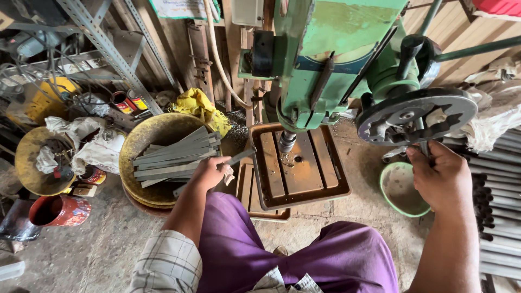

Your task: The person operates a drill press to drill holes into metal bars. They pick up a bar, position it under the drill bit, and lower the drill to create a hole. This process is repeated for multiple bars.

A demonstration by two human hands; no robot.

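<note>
The flat metal strip [239,158] sits in the left hand [210,172], long axis running from the hand up and to the right, its far end pointing at the rusty slotted drill-press table [320,182] and stopping just short of the chuck [286,141]. Left fingers are curled tight round the near end, so that bit of the strip is hidden. Right hand [440,179] is up on the handle of the dark feed wheel [417,115], fingers wrapped shut on it, though the handle itself is mostly covered by the hand. Just left of the left hand there's a yellow metal bowl [142,142] stacked with more grey strips [176,157], lying roughly crosswise. The green drill body [325,59] looms over everything and blocks the view behind the table. A green-rimmed bowl [402,191] sits on the floor between table and right arm. Far left: another yellow bowl [30,163] with rags, a red tin [58,210], and tangled wires that are hard to sort out. Grey rods [499,201] at the right are cut off by the edge. Purple trousers [282,249] fill the bottom.
</note>
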